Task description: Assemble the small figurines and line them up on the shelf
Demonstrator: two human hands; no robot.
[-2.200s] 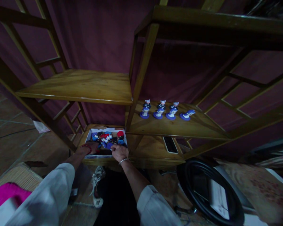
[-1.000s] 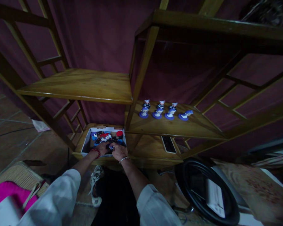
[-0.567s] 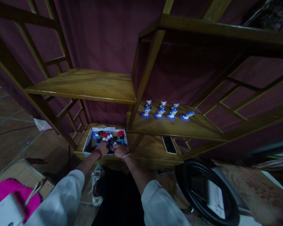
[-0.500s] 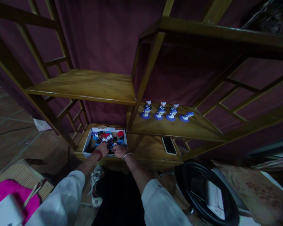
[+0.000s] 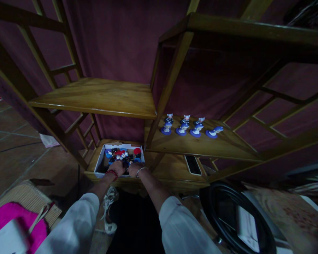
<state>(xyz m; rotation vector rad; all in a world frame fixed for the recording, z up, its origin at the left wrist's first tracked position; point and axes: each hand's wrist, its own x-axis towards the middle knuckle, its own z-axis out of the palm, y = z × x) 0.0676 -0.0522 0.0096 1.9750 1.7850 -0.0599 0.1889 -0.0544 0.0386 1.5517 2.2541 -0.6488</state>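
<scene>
Low on the shelf stands a white open box [image 5: 98, 164] filled with small figurines [image 5: 122, 155] in red, blue, white and black. Both hands reach into its front part. My left hand [image 5: 117, 167], with a red bead bracelet, has its fingers curled down on a dark blue figurine [image 5: 125, 164]. Close beside it, my right hand [image 5: 134, 169], wearing a silver bangle, is closed at the same figurine from the other side. The fingertips of both hands are partly hidden. On the shelf to the right, several figurines with purple bases [image 5: 181, 129] stand in two rows, one leaning.
A wooden shelf board [image 5: 100, 97] juts out above the box, beside a slanting upright post [image 5: 172, 77]. A phone [image 5: 193, 165] lies on the lower board. At bottom right sits a black round-rimmed object [image 5: 210, 204]; a pink cloth [image 5: 18, 218] lies at left.
The view has shifted slightly, so the shelf and figurines appear a little further right. Both hands stay in the box, close together, with only small finger movement.
</scene>
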